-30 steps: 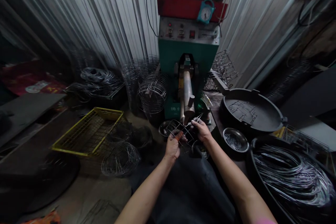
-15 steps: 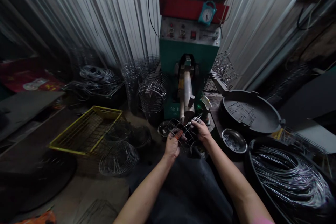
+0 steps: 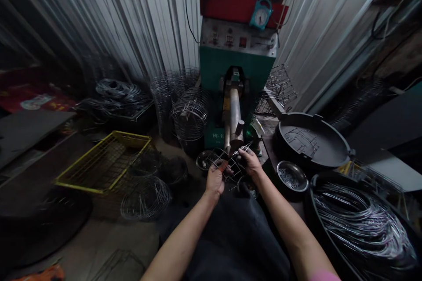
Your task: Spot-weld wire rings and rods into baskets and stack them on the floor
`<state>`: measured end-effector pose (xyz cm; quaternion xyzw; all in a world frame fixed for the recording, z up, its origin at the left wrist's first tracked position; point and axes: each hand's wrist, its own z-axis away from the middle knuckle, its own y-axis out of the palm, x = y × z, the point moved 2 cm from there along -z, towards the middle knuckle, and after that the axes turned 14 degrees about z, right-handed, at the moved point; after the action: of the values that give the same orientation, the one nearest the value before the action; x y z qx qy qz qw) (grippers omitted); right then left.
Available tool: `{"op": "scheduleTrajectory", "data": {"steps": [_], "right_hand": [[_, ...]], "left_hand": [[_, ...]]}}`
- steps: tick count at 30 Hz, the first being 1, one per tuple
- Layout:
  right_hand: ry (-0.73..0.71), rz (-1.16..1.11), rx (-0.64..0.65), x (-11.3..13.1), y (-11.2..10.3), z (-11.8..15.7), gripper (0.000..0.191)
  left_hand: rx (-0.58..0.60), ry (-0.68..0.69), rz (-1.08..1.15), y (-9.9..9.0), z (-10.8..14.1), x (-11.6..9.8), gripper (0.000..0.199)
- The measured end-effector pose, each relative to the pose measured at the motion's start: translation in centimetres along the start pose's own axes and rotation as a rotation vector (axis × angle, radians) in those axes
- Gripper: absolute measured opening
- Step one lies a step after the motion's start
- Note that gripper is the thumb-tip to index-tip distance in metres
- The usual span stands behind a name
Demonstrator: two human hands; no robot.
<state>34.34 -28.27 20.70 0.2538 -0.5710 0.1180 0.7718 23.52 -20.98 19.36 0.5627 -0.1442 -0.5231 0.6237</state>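
Between my two hands is a small wire rack (image 3: 233, 167) of thin crossed metal rods. My left hand (image 3: 216, 178) grips its left side, with something orange at the fingers, perhaps a finger cover. On the right edge, my right hand (image 3: 249, 161) pinches the wire rack between thumb and fingers. Directly above the rack is the tip of a green welding machine (image 3: 211, 66), whose thick metal arm (image 3: 235, 109) points down toward me. Whether tip and rack touch, I cannot tell. Beneath the rack a bowl (image 3: 245, 184) is partly hidden by my right hand.
Right: a round black pan (image 3: 313, 129) with wire pieces, a metal bowl (image 3: 292, 176) of short rods, and a large tub (image 3: 310, 210) of wire rings. Left: a yellow wire basket (image 3: 86, 156) and round wire baskets (image 3: 147, 197). A blue clock (image 3: 261, 14) hangs on the machine.
The view has shifted slightly, so the surroundings sit a little further left and higher. Both hands keep their hold on the wire rack at the machine's tip.
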Motion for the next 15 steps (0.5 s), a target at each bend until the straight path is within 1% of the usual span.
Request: {"op": "scheduleTrajectory", "data": {"steps": [4, 7, 9, 12, 15], "right_hand": [[-0.016, 0.019, 0.03, -0.3, 0.0, -0.1, 0.031], [0.004, 0.02, 0.036, -0.6, -0.4, -0.3, 0.031], [0.013, -0.01, 0.021, -0.7, -0.9, -0.4, 0.03], [0.012, -0.118, -0.026, -0.9, -2.1, -0.6, 0.029], [0.051, -0.145, -0.023, -1.4, -3.1, -0.6, 0.027]], "left_hand": [[-0.003, -0.009, -0.016, -0.2, 0.0, 0.0, 0.035], [0.009, -0.05, -0.056, -0.5, 0.0, -0.3, 0.035], [0.03, -0.076, -0.091, -0.8, -0.1, -0.6, 0.035], [0.074, -0.097, -0.158, -1.1, -0.5, -1.0, 0.039], [0.115, -0.12, -0.2, -1.2, -0.7, -1.2, 0.043]]}}
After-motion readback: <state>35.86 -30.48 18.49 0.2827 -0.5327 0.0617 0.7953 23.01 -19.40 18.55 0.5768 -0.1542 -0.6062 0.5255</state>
